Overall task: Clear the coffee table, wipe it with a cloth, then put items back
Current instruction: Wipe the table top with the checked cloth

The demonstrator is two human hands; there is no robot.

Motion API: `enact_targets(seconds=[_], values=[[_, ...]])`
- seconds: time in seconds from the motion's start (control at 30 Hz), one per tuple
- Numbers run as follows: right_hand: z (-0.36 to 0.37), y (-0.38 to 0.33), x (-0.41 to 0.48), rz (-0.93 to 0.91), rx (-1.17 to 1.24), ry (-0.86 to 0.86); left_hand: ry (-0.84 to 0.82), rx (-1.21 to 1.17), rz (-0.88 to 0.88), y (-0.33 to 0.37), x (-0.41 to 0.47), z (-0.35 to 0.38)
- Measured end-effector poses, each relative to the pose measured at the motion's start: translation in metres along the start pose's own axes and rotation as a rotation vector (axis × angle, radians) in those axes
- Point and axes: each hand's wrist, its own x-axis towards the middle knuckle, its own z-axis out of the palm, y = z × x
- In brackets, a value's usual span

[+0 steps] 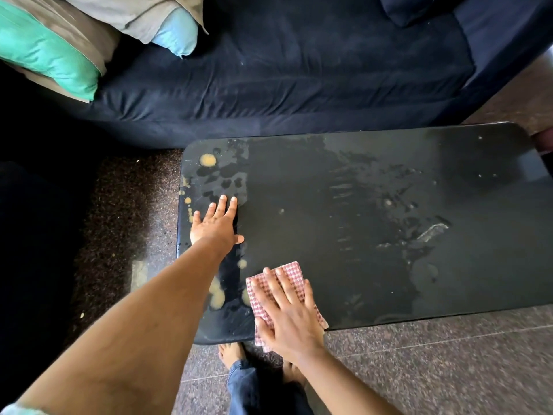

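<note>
- Coffee table (pixel 374 205), black with rounded corners and a glossy top, lies straight ahead of you, just in front of the dark navy fabric sofa (pixel 284 79); nothing stands on its top.
- Your right hand (pixel 287 313) lies flat with fingers spread, palm pressing down on a pink and white checked cloth (pixel 291 272) at the table's near edge, towards its left end.
- That folded cloth sits partly on the table, with one corner hanging over the near edge under your wrist.
- Your left hand (pixel 217 224) is open too, fingers splayed and palm flat on the bare table near its left end; it grips nothing.
- Tan, yellowish stains (pixel 207 160) dot the table's left end: one round blot near the far left corner, small specks along the left edge, and larger patches between your left forearm and the cloth.
- Damp streaks and smears (pixel 389 211) cover the middle of the table and run towards its right half.
- Your bare foot (pixel 230 353) and a blue denim trouser leg (pixel 242 384) show on the speckled stone floor (pixel 434 360) just below the table's near edge.
- Green, grey and light blue cushions (pixel 48 49) are piled on the sofa, beyond the table's far left corner.
</note>
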Motion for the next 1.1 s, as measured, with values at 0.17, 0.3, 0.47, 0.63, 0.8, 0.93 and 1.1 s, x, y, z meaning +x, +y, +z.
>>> enact_targets(seconds=[0.17, 0.3, 0.47, 0.63, 0.8, 0.93, 1.1], values=[[0.004, 0.064, -0.031, 0.161, -0.061, 0.019, 0.018, 0.004, 0.002, -0.001, 0.0, 0.002], [0.002, 0.052, -0.035, 0.305, 0.006, 0.018, 0.065, -0.025, 0.015, -0.003, -0.002, 0.006], [0.005, -0.004, -0.017, 0.063, 0.042, 0.013, 0.352, -0.186, 0.103, -0.01, -0.026, 0.033], [0.01, 0.041, -0.039, 0.119, -0.025, 0.043, 0.476, -0.498, -0.001, -0.044, -0.074, 0.068], [0.005, 0.026, -0.036, 0.38, 0.044, 0.018, 0.49, -0.834, -0.256, -0.065, -0.11, 0.106], [0.005, -0.015, -0.015, 0.239, 0.057, 0.001, 0.451, -1.004, -0.317, -0.06, -0.124, 0.136], [0.008, 0.004, -0.019, 0.106, 0.001, 0.021, 0.437, -1.21, -0.261, -0.052, -0.128, 0.15]])
